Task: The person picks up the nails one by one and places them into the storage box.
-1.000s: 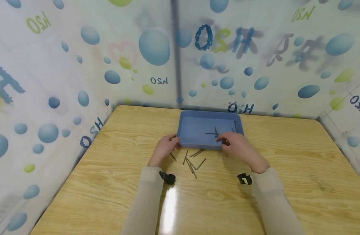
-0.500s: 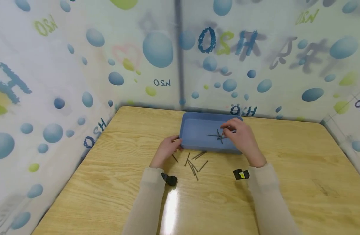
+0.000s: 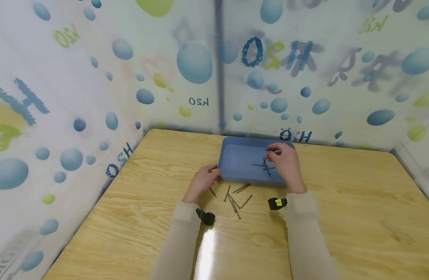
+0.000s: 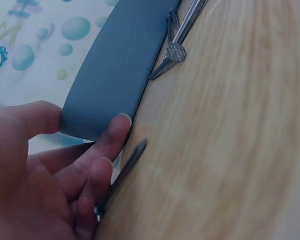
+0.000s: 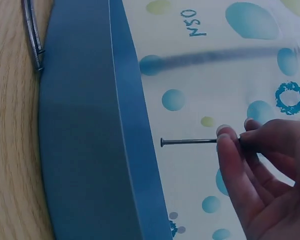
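While my left grip (image 3: 202,181), mid-frame, pinches the blue tray (image 3: 239,155), likely steadying it, my right grip (image 3: 287,164) pinches one nail (image 5: 190,141).

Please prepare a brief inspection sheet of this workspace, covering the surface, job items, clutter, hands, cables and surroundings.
Surface: pale wood-grain table, showing one bright reflection.
Job items: blue rectangular tray with several thin grey metal nails inside; more loose nails lie on the table in front.
Clutter: nothing seen.
Hands: left hand grips the tray's near left corner; right hand pinches one nail above the tray.
Cables: nothing seen.
Surroundings: white wall covering with blue and green drops and lettering.
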The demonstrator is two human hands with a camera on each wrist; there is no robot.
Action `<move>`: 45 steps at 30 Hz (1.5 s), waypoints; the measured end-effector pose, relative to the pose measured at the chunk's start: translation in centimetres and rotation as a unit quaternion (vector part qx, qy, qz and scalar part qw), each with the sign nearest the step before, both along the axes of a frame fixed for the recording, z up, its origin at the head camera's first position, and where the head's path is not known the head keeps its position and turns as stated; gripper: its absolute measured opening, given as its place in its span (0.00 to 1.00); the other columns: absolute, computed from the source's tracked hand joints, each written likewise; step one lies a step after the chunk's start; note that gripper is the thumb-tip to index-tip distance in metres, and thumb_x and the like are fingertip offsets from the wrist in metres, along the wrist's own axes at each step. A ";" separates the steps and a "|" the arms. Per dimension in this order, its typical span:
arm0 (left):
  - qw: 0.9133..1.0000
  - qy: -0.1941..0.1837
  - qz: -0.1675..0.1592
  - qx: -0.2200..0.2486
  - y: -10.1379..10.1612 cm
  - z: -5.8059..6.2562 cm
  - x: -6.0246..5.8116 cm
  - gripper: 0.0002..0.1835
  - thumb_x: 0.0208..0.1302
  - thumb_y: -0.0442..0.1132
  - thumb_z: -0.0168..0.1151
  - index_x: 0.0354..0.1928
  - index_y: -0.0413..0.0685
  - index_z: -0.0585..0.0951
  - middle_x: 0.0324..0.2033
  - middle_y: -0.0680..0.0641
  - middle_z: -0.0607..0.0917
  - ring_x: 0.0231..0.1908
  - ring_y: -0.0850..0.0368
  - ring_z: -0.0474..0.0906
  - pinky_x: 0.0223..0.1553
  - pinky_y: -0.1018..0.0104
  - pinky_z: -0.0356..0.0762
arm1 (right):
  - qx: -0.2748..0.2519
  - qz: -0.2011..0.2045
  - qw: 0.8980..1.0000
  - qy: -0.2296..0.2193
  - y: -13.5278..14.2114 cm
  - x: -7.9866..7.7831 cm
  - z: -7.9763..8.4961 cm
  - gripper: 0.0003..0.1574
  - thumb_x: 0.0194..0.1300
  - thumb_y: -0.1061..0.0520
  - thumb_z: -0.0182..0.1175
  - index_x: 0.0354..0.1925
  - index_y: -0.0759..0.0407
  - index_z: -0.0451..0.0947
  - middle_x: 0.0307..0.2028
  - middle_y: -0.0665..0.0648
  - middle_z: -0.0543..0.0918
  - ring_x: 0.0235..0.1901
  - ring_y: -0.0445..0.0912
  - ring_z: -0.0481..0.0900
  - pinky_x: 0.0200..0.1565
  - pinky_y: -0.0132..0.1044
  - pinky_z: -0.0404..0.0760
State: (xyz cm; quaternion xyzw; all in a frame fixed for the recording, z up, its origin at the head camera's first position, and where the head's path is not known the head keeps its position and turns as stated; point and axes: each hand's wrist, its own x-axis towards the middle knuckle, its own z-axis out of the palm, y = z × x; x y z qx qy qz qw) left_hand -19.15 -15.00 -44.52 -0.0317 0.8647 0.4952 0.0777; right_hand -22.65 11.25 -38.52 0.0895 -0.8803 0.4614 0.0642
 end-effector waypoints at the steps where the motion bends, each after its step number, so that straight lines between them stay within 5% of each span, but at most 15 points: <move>1: 1.000 -0.001 -0.002 0.001 0.1 -0.1 0.0 0.23 0.65 0.51 0.47 0.59 0.51 0.70 0.26 0.51 0.83 0.33 0.59 0.77 0.35 0.64 0.73 | 0.002 -0.003 1.000 -0.006 0.0 0.0 -0.1 0.11 0.64 0.56 0.52 0.42 0.57 0.78 0.38 0.54 0.77 0.32 0.45 0.79 0.34 0.41 0.77; 20: 1.000 0.000 -0.001 -0.001 0.7 -0.5 0.1 0.23 0.64 0.51 0.47 0.59 0.52 0.71 0.25 0.52 0.83 0.32 0.59 0.76 0.34 0.64 0.72 | 0.071 0.028 0.997 -0.017 -0.1 -0.7 -1.3 0.11 0.64 0.60 0.50 0.40 0.61 0.77 0.40 0.57 0.74 0.33 0.49 0.77 0.33 0.43 0.74; 36: 1.000 0.003 0.005 -0.005 0.4 -0.2 0.0 0.23 0.65 0.51 0.47 0.59 0.51 0.71 0.25 0.51 0.83 0.33 0.59 0.76 0.34 0.64 0.73 | 0.167 0.045 0.985 -0.013 0.5 -1.0 -1.8 0.12 0.61 0.64 0.50 0.40 0.63 0.78 0.36 0.61 0.79 0.33 0.53 0.75 0.33 0.46 0.73; 45: 1.000 0.003 0.008 -0.003 0.2 0.1 0.1 0.23 0.65 0.50 0.47 0.59 0.50 0.70 0.25 0.51 0.83 0.33 0.59 0.77 0.35 0.64 0.73 | 0.159 0.066 0.984 -0.035 0.2 -1.4 -1.9 0.13 0.62 0.64 0.50 0.43 0.63 0.77 0.40 0.61 0.79 0.36 0.52 0.77 0.36 0.47 0.74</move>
